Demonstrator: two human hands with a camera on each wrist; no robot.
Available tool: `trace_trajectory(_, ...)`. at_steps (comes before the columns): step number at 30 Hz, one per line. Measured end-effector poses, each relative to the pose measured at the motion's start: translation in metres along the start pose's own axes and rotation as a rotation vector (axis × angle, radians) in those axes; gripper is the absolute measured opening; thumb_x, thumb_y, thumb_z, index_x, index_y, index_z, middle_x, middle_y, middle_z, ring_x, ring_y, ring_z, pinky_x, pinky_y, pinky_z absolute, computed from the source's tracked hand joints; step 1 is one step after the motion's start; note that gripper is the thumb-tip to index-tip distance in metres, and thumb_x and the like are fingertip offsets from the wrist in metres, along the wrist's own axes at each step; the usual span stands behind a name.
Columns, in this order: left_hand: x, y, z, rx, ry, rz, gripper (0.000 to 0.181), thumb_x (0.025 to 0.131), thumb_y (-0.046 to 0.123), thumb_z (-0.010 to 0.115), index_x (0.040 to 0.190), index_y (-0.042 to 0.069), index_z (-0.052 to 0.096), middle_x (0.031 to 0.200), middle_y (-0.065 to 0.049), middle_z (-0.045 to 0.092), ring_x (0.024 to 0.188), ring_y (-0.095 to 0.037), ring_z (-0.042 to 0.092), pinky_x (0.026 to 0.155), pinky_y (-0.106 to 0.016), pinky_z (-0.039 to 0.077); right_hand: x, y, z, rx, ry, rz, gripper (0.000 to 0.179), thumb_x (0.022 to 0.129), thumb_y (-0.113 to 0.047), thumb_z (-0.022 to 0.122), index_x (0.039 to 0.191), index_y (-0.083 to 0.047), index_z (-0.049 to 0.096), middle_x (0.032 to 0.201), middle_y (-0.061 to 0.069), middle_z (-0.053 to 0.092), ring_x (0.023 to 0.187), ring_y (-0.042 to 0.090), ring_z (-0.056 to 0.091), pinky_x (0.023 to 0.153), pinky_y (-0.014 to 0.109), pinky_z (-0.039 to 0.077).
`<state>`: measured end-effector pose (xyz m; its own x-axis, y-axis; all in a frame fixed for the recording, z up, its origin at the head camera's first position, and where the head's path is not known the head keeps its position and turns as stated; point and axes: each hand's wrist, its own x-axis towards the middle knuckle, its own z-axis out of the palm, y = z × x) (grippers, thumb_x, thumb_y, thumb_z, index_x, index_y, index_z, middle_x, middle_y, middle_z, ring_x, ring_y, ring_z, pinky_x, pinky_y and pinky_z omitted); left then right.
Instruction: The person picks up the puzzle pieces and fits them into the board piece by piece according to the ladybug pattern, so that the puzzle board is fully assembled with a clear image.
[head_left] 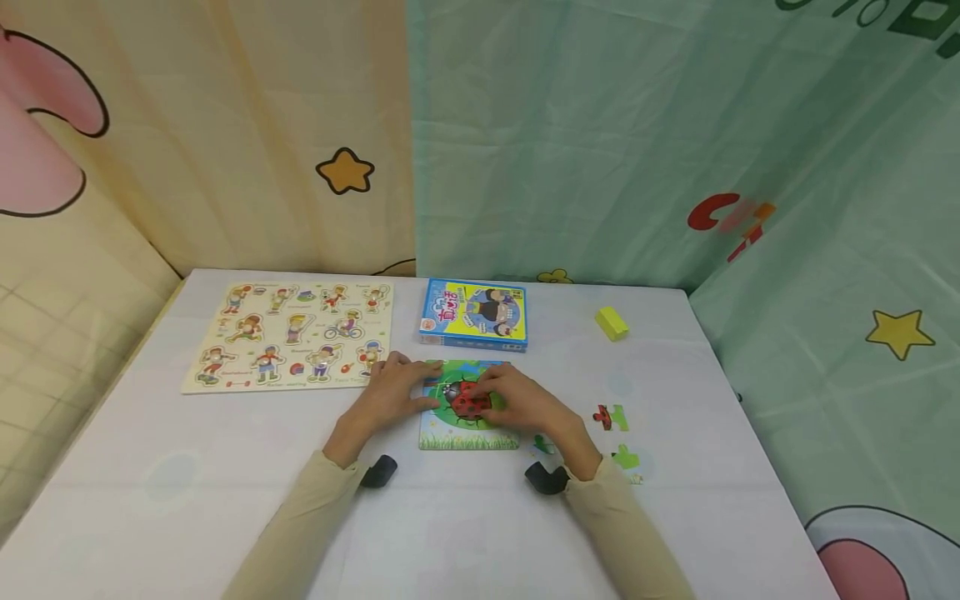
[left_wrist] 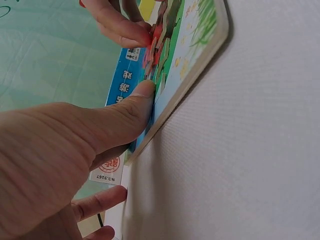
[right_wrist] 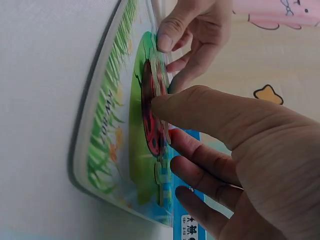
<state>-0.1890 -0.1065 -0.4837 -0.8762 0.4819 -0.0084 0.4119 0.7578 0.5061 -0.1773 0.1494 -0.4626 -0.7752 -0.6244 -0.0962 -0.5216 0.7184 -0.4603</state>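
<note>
A jigsaw board (head_left: 465,442) with a ladybug picture (head_left: 459,398) lies flat before me, some of its pieces sitting in it. My left hand (head_left: 393,390) rests at its left side, thumb and index finger on the board and the other fingers spread outward. Over the ladybug, my right hand (head_left: 521,400) pinches a red puzzle piece (left_wrist: 154,42) between thumb and fingers, at the board's surface. The hand partly hides that piece. Beside the right wrist lie loose puzzle pieces: a red-and-green one (head_left: 611,417), a green one (head_left: 626,457) and a darker green one (head_left: 543,445).
Behind the board lies a blue-and-yellow box (head_left: 474,315). A large pale puzzle board (head_left: 292,337) with sports figures is at the back left. One yellow block (head_left: 612,323) stands at the back right. Curtains close off the white table's (head_left: 435,533) far and right sides.
</note>
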Motion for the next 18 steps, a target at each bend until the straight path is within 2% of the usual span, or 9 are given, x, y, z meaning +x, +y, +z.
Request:
trace_trajectory(11,-0.0009,0.0016,-0.0022,-0.015,0.000,-0.004,0.061,0.085,0.037,0.079,0.140,0.018,0.060,0.140,-0.001,0.062,0.113,-0.026,0.045,0.096,-0.052,0.030,0.0010,-0.0014,0.0035,-0.070,0.027,0.001,0.030,0.091,-0.021,0.074,0.120,-0.013,0.074,0.119,0.003,0.065,0.113,0.021,0.056,0.099,0.038,0.049)
trace_trajectory(18,0.0004,0.0012,-0.0010,0.012,-0.026,0.031,0.055,0.088,0.036,0.076,0.139,0.024,0.060,0.145,0.000,0.057,0.119,-0.029,0.045,0.099,-0.055,0.030,0.0025,-0.0004,0.0056,-0.095,0.049,-0.025,0.028,0.089,-0.023,0.077,0.116,-0.014,0.077,0.110,-0.002,0.067,0.105,0.015,0.058,0.093,0.034,0.050)
